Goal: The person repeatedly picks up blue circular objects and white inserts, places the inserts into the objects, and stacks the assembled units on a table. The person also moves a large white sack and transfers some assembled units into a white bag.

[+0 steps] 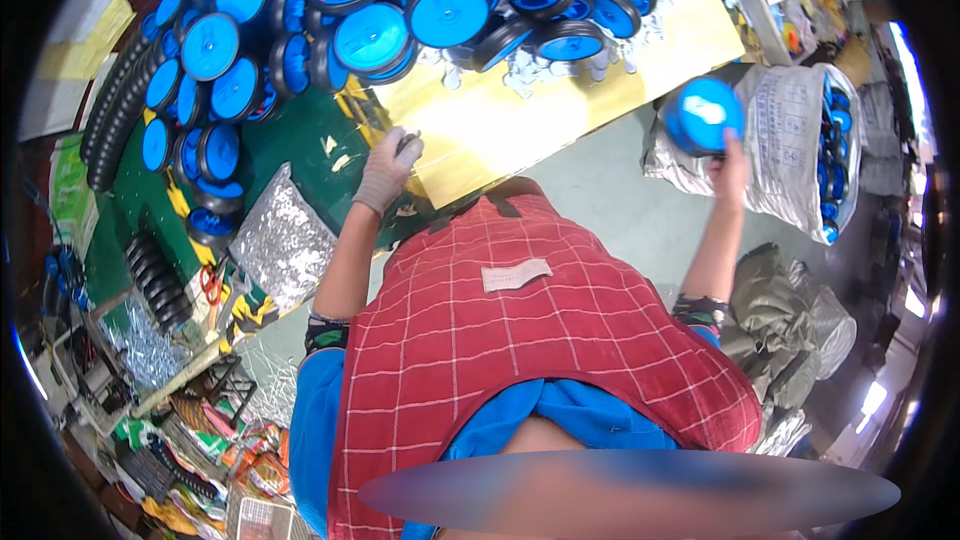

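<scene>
My right hand [730, 172] is closed on the edge of a blue wheel [708, 112], which it holds up at the right beside a white woven sack [785, 135]. The wheel is slightly blurred. At the table's near edge, my left hand [386, 172] wears a pale glove, and its fingers are curled around something small and dark, too small to name. Beneath it lies the yellow sheet [500, 140] that covers part of the green tabletop. Blue wheels with black tires [448, 12] are heaped across the far side of the table.
More blue wheels [836, 165] show in the sack's mouth. Black tires stand in long rows [125, 105] at the left. A clear bag of small silvery parts [285, 230] lies near red-handled scissors [210, 283]. Dark olive sacks [785, 305] rest on the floor at right.
</scene>
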A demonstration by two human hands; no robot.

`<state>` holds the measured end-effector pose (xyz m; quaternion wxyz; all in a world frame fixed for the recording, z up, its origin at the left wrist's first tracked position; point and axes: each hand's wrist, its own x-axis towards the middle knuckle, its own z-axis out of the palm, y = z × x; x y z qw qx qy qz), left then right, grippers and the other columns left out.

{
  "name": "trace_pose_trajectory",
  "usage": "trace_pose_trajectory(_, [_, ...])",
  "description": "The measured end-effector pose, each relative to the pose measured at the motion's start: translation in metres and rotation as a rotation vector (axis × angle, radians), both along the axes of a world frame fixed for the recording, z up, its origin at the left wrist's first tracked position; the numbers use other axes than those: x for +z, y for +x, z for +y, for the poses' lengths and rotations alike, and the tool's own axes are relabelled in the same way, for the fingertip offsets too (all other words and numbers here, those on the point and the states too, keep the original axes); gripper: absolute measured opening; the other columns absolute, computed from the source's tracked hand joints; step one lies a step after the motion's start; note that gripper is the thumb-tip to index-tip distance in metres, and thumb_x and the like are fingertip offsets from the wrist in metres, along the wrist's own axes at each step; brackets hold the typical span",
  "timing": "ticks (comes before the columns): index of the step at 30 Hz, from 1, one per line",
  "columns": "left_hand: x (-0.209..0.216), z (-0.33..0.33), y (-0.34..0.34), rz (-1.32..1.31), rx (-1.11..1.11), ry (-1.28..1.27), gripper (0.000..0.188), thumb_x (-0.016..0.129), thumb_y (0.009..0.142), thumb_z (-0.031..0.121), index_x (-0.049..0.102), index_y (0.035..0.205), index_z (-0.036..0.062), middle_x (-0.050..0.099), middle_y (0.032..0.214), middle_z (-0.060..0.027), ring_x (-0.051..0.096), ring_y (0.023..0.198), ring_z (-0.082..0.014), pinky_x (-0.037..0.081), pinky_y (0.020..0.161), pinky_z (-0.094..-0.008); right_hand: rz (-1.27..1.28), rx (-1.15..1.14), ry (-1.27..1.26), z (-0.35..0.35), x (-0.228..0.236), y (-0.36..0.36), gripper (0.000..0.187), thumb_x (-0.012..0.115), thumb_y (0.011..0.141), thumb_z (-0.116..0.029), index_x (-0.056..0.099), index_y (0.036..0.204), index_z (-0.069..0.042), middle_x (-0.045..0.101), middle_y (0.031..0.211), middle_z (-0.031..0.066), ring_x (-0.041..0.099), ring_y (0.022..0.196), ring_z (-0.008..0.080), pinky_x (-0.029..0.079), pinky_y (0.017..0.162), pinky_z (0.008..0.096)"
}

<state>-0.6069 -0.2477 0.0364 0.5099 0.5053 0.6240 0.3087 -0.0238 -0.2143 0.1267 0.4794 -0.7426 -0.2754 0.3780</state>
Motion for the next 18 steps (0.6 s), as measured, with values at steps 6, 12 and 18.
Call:
trace_pose_trajectory(6, [0.005,0.076,0.094,0.417,-0.113,0.364,0.051,0.066,0.089,0.038,0.051,0.121,0.0015,0.062,0.114,-0.0210,0.061,0.105,-0.0342,0.047,0.089,-0.0435,0.216,-0.339,0.891,0.027,0.110,0.296,0.054,0.051,0.102,-0.030,0.033,0.138,0.005,0.055,0.126,0.0267,0.062,0.108,0.0372,0.056,0.092,0.0414])
trace_pose_trajectory(12, [-0.024,0.118,0.132,0.482,0.274,0.206,0.074,0.071,0.083,0.045,0.042,0.131,-0.0024,0.055,0.124,-0.0255,0.056,0.115,-0.0399,0.046,0.096,-0.0454,-0.786,0.484,0.303,0.116,0.036,0.128,0.029,0.054,0.099,-0.027,0.068,0.103,-0.002,0.069,0.095,0.0065,0.063,0.088,0.0155,0.049,0.077,0.0320])
trace_pose_trajectory(18, [0.032,0.139,0.105,0.815,0.329,0.934,0.066,0.078,0.075,0.024,0.046,0.127,0.0014,0.052,0.125,-0.0240,0.051,0.115,-0.0408,0.043,0.097,-0.0459,-0.453,1.021,0.155,0.110,-0.132,-0.104,0.026,0.069,0.086,-0.011,0.068,0.111,-0.003,0.070,0.093,0.0164,0.068,0.080,0.0224,0.053,0.075,0.0316])
